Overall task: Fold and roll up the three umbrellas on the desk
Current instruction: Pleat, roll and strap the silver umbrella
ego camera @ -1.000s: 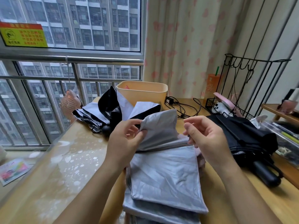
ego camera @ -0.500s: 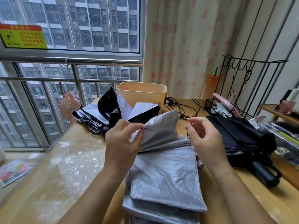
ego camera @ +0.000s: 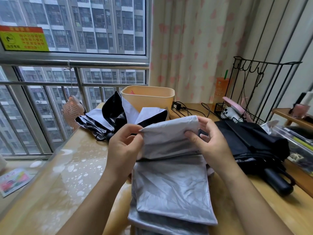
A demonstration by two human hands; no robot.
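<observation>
Both hands' fingers [ego camera: 192, 135] pinching silver umbrella [ego camera: 171, 175] panel

silver umbrella [ego camera: 171, 182] | black umbrella [ego camera: 250, 143] | peach bin [ego camera: 149, 99] | pink-spotted curtain [ego camera: 194, 44]

Nearest umbrella [ego camera: 171, 182] lies at centre front of the surface [ego camera: 71, 180], held up between left hand [ego camera: 123, 150] and right hand [ego camera: 211, 146]. Second umbrella [ego camera: 116, 119] is placed behind it to the left, touching the bin [ego camera: 149, 99] at the back. Third umbrella [ego camera: 254, 146] lies to the right. Cables [ego camera: 188, 107] are laid behind, between bin and wire rack [ego camera: 254, 92]. Fan [ego camera: 71, 111] is set at the far left edge.
</observation>
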